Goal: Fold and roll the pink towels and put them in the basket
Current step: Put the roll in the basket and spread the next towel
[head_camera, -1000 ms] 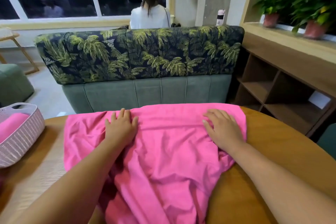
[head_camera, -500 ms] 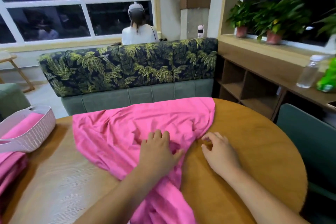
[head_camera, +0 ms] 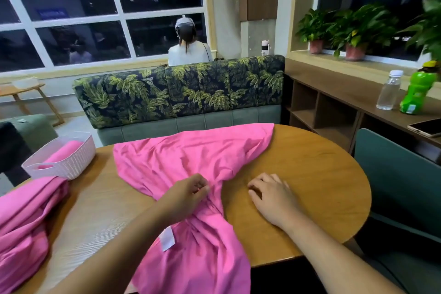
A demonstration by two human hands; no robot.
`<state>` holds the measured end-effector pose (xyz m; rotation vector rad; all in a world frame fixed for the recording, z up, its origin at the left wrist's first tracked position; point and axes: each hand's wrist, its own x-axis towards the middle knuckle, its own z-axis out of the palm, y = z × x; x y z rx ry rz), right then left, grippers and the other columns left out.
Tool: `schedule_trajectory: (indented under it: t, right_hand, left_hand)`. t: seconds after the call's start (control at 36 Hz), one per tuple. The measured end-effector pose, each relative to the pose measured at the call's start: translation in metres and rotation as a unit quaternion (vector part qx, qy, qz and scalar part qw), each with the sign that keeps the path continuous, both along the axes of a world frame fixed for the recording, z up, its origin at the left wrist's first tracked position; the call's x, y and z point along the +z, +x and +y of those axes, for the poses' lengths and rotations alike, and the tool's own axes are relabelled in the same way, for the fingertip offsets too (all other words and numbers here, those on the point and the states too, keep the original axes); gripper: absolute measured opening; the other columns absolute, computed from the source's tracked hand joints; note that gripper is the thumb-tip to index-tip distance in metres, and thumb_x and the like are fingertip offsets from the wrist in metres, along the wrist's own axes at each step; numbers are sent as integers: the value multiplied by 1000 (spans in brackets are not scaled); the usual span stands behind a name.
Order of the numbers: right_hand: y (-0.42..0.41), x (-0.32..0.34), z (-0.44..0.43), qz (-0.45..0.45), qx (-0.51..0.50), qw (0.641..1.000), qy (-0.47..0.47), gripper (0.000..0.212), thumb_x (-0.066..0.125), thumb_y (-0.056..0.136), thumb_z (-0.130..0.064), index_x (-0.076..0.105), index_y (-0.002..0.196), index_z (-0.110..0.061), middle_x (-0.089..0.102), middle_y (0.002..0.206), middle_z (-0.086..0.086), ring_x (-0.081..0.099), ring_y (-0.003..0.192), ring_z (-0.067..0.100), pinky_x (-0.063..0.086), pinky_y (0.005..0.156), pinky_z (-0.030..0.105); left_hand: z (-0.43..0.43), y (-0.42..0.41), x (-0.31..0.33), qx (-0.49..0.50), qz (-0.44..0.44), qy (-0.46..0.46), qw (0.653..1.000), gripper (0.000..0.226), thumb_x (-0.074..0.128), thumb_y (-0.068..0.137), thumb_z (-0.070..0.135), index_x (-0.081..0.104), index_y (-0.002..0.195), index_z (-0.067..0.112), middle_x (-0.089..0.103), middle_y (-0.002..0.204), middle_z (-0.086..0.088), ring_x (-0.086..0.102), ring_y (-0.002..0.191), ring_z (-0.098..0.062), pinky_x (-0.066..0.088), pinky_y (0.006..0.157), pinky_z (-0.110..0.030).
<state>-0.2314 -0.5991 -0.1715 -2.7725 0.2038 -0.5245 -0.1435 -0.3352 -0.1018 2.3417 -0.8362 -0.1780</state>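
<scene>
1. Pinching the towel (head_camera: 191,157) at its bunched waist, the left hand (head_camera: 188,194) grasps cloth, likely to gather it for straightening.
2. Right hand (head_camera: 272,198) rests on the table (head_camera: 310,174) just right of the towel, fingers loosely bent, holding nothing.
3. Towel's long axis runs far to near: fanned far, hanging off the near edge.
4. Basket (head_camera: 64,162) sits far left.

We had the towel (head_camera: 191,157) spread on the table (head_camera: 310,174) before us, the basket (head_camera: 64,162) at its left, another towel (head_camera: 23,217) in front of that, and the sofa (head_camera: 179,93) behind.
</scene>
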Motion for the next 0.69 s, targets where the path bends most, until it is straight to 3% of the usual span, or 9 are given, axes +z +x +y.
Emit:
schedule_trajectory:
  t: [0.08,0.14,0.19,0.25,0.36,0.42,0.56,0.64,0.69]
  right_hand:
    - [-4,5,10,-1,58,994,92,24,62,96,-43,68,119,-42,59,118,-22,54,114,6,44,103,35]
    - [-6,6,20,3,118,982,145,37,66,90,-40,63,127,-45,57,118,-23,56,111,3,47,103,32]
    - [-6,8,31,15,167,982,91,55,66,89,-37,52,141,-48,51,124,-22,52,119,6,44,106,28]
    - [-1,13,40,27,187,982,24,54,64,92,-35,52,144,-47,52,126,-17,48,122,9,41,106,30]
    - [8,24,53,24,192,978,-80,30,61,93,-36,74,119,-37,61,113,-10,55,114,17,44,94,40]
    - [10,25,53,10,188,976,-112,28,56,90,-41,77,108,-36,64,105,-11,58,109,18,45,88,43]
    - [2,45,22,2,150,982,-115,44,38,91,-58,75,104,-39,67,104,-16,58,104,14,39,88,40]
    - [-5,64,-8,6,120,984,-128,32,51,100,-57,75,105,-37,66,105,-18,55,101,10,36,87,36]
    - [-11,72,-25,15,97,990,-104,26,55,101,-54,74,103,-37,62,103,-20,54,99,8,38,87,36]
  left_hand:
    - [23,-18,7,-58,-12,43,997,18,57,97,18,65,105,33,70,101,17,64,93,-3,51,86,-24]
    - [35,-27,11,-111,-27,69,991,32,59,92,9,67,113,32,67,112,18,59,104,2,43,89,-11]
    - [43,-31,11,-151,-85,90,981,35,63,89,12,66,118,32,64,116,19,56,106,6,40,91,-9]
    - [45,-30,6,-175,-131,100,971,26,64,92,20,66,116,30,65,112,15,58,104,-2,43,91,-15]
    - [40,-32,3,-176,-160,84,968,18,63,96,17,70,110,26,67,110,13,58,101,-1,36,87,-5]
    - [45,-31,6,-173,-138,68,973,19,63,97,17,69,111,28,66,113,19,58,102,5,41,87,-10]
    - [89,-23,23,-124,-91,75,985,14,73,95,23,72,106,30,70,107,22,65,103,1,52,92,-28]
    - [114,-21,43,-101,-119,131,979,12,74,93,19,74,100,29,72,101,22,60,98,15,45,81,-9]
    - [130,-13,50,-79,-146,166,972,15,73,93,23,72,95,38,71,100,24,59,94,13,42,77,-9]
